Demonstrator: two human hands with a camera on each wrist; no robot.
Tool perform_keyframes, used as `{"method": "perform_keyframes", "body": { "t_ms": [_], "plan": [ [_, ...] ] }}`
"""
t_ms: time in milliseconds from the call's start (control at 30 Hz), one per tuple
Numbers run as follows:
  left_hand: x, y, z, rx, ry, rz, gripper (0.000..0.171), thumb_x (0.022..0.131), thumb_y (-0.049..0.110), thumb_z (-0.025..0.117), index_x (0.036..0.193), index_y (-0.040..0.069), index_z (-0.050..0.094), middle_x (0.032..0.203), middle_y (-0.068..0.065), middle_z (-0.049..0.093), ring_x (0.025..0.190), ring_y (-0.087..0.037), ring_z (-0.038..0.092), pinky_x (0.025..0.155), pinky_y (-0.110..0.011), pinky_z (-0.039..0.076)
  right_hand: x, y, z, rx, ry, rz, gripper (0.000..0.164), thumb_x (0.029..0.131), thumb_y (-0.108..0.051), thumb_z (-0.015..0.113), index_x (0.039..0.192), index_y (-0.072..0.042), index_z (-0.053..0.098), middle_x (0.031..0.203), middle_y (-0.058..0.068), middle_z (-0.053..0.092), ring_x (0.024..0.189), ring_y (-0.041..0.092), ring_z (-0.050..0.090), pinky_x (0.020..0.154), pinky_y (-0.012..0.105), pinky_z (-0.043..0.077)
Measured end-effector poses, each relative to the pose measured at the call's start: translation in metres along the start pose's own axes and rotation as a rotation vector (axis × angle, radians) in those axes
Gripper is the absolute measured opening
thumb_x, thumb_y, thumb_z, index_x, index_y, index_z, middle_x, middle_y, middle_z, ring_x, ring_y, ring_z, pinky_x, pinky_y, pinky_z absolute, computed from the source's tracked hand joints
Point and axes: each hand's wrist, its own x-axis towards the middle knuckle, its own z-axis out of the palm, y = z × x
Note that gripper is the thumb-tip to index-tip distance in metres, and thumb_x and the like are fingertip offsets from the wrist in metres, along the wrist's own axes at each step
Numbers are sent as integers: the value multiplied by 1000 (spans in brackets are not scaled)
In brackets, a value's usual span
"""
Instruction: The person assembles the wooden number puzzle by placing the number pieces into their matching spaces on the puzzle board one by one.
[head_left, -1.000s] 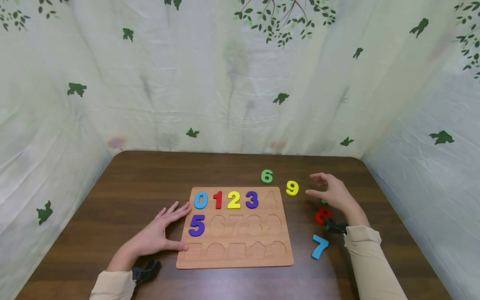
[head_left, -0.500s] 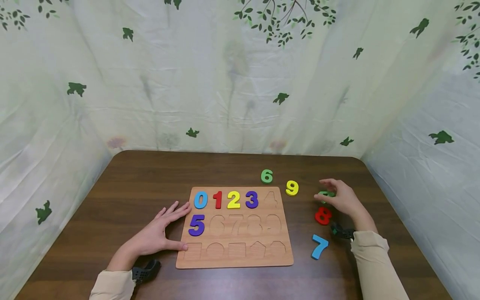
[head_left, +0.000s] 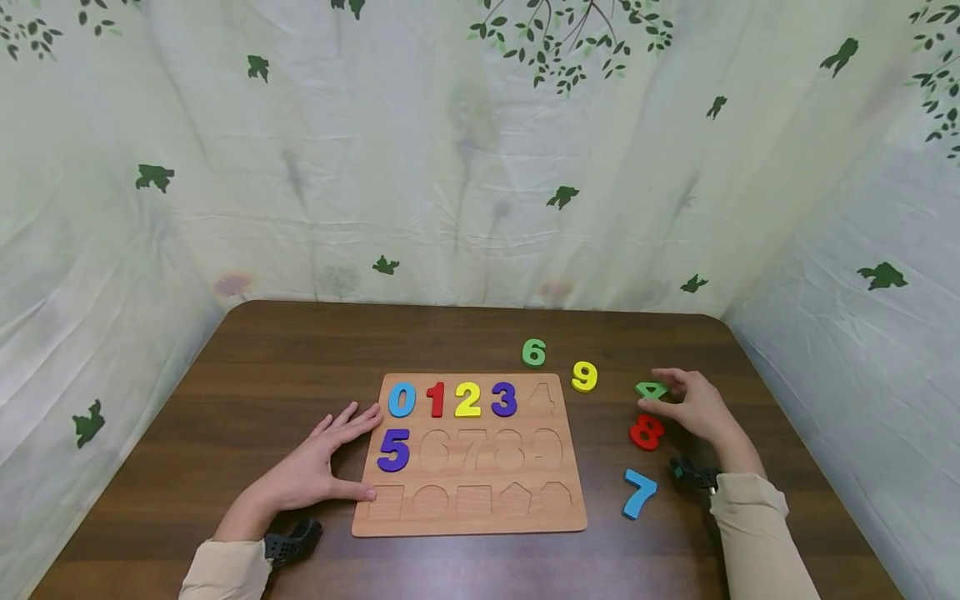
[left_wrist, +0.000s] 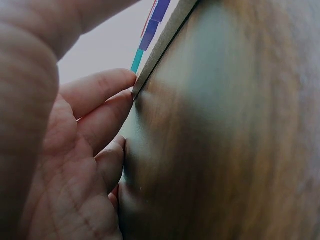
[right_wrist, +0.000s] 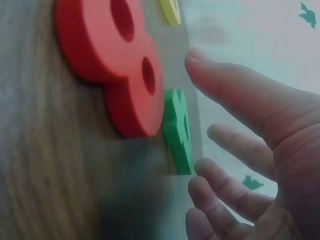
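Observation:
My left hand [head_left: 303, 467] rests at the left edge of the wooden number board [head_left: 480, 521], its fingers spread along the side and the thumb on the lower part. In the left wrist view the fingertips touch the board's edge. My right hand [head_left: 701, 408] is at the green number 4 [head_left: 651, 389], thumb and fingers apart on either side of it. The right wrist view shows a gap between the green 4 [right_wrist: 177, 132] and the fingers. Just nearer than the 4 lies the red number 8 [head_left: 647, 432].
On the board sit the blue 0 [head_left: 402, 400], red 1 [head_left: 436, 400], yellow 2 [head_left: 467, 400], purple 3 [head_left: 504, 400] and purple 5 [head_left: 393, 451], among bare outlined recesses. A green 6 [head_left: 534, 352], yellow 9 [head_left: 584, 377] and blue 7 [head_left: 639, 493] lie loose on the table [head_left: 360, 333].
My right hand has moved right and nearer to me, from beside the yellow 9 to the green 4, which now shows more fully. The left hand has stayed put.

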Motion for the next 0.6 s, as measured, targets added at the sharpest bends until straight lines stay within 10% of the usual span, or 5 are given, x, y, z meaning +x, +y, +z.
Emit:
{"method": "perform_keyframes", "body": {
  "t_ms": [600],
  "plan": [
    [1,0,0,13,-1,2,107,75,49,96,165,18,46,176,-13,33,165,-55,9,127,-79,0,-1,5,6,36,16,40,71,95,-38,83,147,4,59,145,32,60,128,53,61,106,66,54]
  ]
}}
